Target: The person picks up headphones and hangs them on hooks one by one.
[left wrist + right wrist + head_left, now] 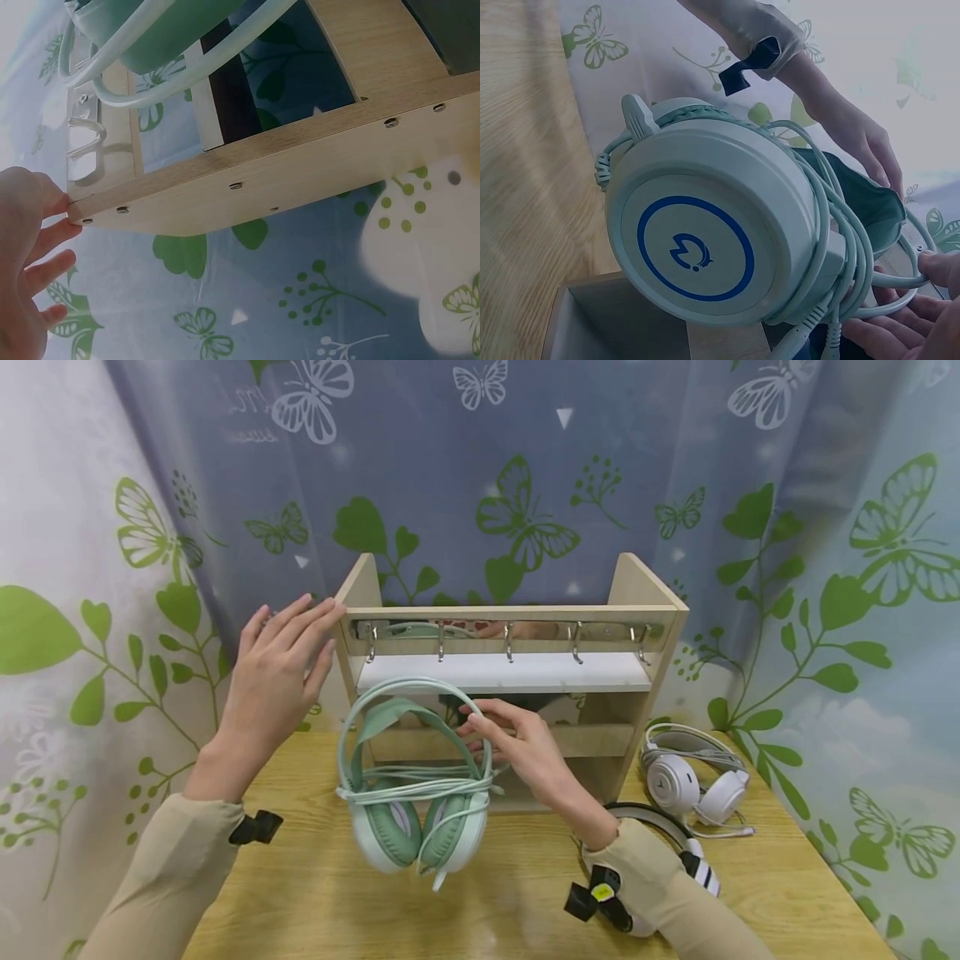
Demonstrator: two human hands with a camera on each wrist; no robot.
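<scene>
Mint-green headphones (pixel 472 831) with their cable wound round the ear cups are gripped at the headband by my right hand (pixel 517 747), thumb and fingers pinching the band's right side. They hang in front of a wooden rack (pixel 651 587) that carries a row of metal hooks (pixel 509 647). At the rack's upper left corner, my left hand (pixel 281 660) rests its fingertips, fingers mostly straight. The left wrist view shows that hand's thumb side right at the corner. An ear cup (pixel 697 240) with a blue ring logo fills much of the right wrist view.
On the right of the wooden table (pixel 285 877) lie white headphones (pixel 672 783). Nearer me, black-and-white headphones (pixel 697 864) are partly hidden by my right forearm. Behind the rack hangs a curtain (pixel 420 460) with butterflies and leaves. A white shelf (pixel 480 672) sits below the hooks.
</scene>
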